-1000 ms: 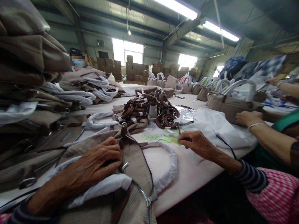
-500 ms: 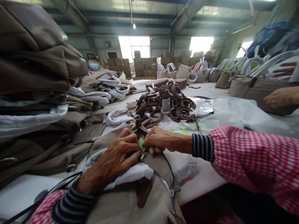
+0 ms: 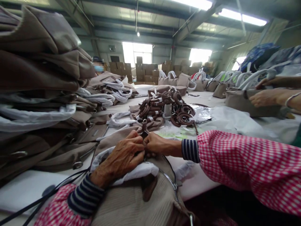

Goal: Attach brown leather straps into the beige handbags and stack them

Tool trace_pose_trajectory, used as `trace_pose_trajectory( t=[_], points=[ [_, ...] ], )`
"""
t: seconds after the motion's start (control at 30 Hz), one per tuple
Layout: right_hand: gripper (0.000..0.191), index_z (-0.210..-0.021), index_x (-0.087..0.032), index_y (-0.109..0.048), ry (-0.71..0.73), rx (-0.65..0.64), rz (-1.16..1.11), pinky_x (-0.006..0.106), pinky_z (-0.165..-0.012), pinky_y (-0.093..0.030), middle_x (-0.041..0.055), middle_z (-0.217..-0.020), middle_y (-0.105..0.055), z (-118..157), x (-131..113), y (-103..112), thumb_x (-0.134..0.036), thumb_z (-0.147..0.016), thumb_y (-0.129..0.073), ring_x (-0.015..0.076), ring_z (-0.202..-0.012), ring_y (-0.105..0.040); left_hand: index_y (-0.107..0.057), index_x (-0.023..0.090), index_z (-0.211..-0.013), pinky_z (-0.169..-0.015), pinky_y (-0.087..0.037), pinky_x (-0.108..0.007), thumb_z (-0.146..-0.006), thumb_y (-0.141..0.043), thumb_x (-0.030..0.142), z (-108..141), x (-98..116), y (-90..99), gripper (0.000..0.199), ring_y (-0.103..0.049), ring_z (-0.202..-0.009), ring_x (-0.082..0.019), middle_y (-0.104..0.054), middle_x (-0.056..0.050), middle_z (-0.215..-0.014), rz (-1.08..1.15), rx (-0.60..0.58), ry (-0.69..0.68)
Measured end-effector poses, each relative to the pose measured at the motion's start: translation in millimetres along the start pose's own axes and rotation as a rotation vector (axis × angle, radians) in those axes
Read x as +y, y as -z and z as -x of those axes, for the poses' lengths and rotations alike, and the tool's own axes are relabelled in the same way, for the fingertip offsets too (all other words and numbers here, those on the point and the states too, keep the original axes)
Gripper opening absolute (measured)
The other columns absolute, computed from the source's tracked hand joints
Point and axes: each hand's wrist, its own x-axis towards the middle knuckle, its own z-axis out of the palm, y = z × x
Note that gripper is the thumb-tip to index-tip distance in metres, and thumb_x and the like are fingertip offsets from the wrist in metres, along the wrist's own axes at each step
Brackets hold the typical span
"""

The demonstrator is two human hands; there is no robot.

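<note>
A taupe ribbed handbag (image 3: 124, 201) lies in front of me, its metal zipper (image 3: 168, 178) running along the opening. One handle is wrapped in white film (image 3: 141, 175). My left hand (image 3: 121, 155) rests across the bag, its bent fingers gripping the edge by the far zipper end. Against those fingertips, my right hand (image 3: 154, 144) is closed in a pinch at the same spot. What it pinches is hidden by the fingers. Just beyond both hands, a brown tab with a metal ring (image 3: 144, 125) sticks up from the bag's end.
Brown straps (image 3: 152, 106) lie heaped beyond the bag. At left rises a tall stack of handbags (image 3: 42, 69). A co-worker's hands (image 3: 268, 96) hold another bag at right. Clear plastic sheeting (image 3: 230, 117) covers part of the table; a black cord (image 3: 44, 197) crosses at lower left.
The light green slip that showed between my hands is now out of sight. My right hand has moved slightly left, tight against my left fingers. The camera view has shifted a little.
</note>
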Motion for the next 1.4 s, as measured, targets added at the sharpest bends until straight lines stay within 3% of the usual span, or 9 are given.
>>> trace_pose_trajectory(
  t=[0.17,0.3,0.43,0.57,0.73,0.87,1.03,1.27,1.4],
  points=[
    [0.005,-0.072,-0.015,-0.069,0.185,0.218,0.294,0.023,-0.059,-0.035,0.0006,-0.071,-0.067,3,6,-12,-0.015,-0.076,-0.067,0.0133,-0.068,-0.057,-0.064,0.019,-0.074,-0.106,-0.037,-0.042,-0.1,-0.053,0.014,0,0,-3.0,0.028,-0.056,-0.092,-0.019,-0.068,-0.001,-0.092,-0.005,0.013,0.005],
    [0.016,-0.091,-0.018,-0.076,0.266,0.253,0.555,0.028,-0.068,-0.036,0.0043,-0.085,-0.074,13,-1,-14,-0.017,-0.079,-0.065,0.0182,-0.077,-0.062,-0.063,0.018,-0.072,-0.099,-0.04,-0.04,-0.099,-0.054,0.014,0,0,-1.3,0.029,-0.054,-0.095,-0.02,-0.066,-0.003,-0.091,-0.018,0.057,0.01],
    [0.019,-0.101,-0.018,-0.07,0.311,0.324,0.603,0.029,-0.066,-0.034,0.0044,-0.09,-0.071,18,3,-15,-0.022,-0.082,-0.069,0.0188,-0.077,-0.06,-0.066,0.019,-0.074,-0.097,-0.041,-0.04,-0.102,-0.05,0.018,0,0,0.6,0.032,-0.053,-0.094,-0.021,-0.066,-0.004,-0.091,-0.011,0.059,0.002],
    [0.007,-0.095,-0.018,-0.067,0.483,0.256,0.647,0.03,-0.073,-0.041,0.0058,-0.099,-0.067,19,19,-15,-0.019,-0.092,-0.061,0.0186,-0.084,-0.058,-0.061,0.018,-0.07,-0.093,-0.041,-0.04,-0.103,-0.049,0.021,1,-2,-1.7,0.035,-0.051,-0.091,-0.021,-0.063,-0.004,-0.085,-0.014,0.071,-0.009],
    [0.022,-0.086,-0.02,-0.061,0.721,0.061,0.631,0.038,-0.093,-0.046,0.0089,-0.101,-0.064,24,25,-9,-0.014,-0.101,-0.046,0.0211,-0.093,-0.053,-0.053,0.018,-0.065,-0.087,-0.04,-0.038,-0.102,-0.049,0.02,-1,-3,-2.0,0.037,-0.049,-0.088,-0.02,-0.059,-0.003,-0.081,0.009,0.053,-0.02],
    [0.009,-0.093,-0.02,-0.059,0.577,-0.021,0.322,0.038,-0.093,-0.047,0.0065,-0.102,-0.065,31,18,-2,-0.014,-0.093,-0.052,0.021,-0.095,-0.056,-0.05,0.018,-0.065,-0.086,-0.04,-0.038,-0.103,-0.048,0.022,-1,-1,0.1,0.039,-0.049,-0.088,-0.019,-0.057,-0.003,-0.08,0.001,0.048,0.012],
    [0.031,-0.112,-0.022,-0.053,0.419,0.072,-0.1,0.034,-0.093,-0.05,0.0047,-0.113,-0.067,40,17,12,-0.012,-0.083,-0.055,0.02,-0.103,-0.063,-0.053,0.018,-0.067,-0.086,-0.04,-0.039,-0.105,-0.045,0.024,-1,3,3.5,0.039,-0.049,-0.085,-0.019,-0.059,-0.003,-0.081,0.001,0.043,0.026],
    [0.046,-0.129,-0.021,-0.054,0.57,-0.094,0.152,0.044,-0.114,-0.041,0.0115,-0.136,-0.059,51,13,10,-0.009,-0.084,-0.053,0.025,-0.127,-0.056,-0.052,0.019,-0.068,-0.088,-0.041,-0.039,-0.105,-0.045,0.023,-4,5,6.5,0.038,-0.049,-0.085,-0.02,-0.061,-0.003,-0.079,0.002,-0.02,0.036],
    [0.045,-0.132,-0.022,-0.055,0.529,-0.038,0.066,0.036,-0.106,-0.046,0.0078,-0.131,-0.064,55,15,11,-0.01,-0.088,-0.06,0.022,-0.119,-0.061,-0.059,0.019,-0.074,-0.092,-0.041,-0.037,-0.106,-0.05,0.022,-3,12,14.3,0.033,-0.052,-0.097,-0.021,-0.066,-0.002,-0.087,0.056,-0.1,0.066]
  ],
)
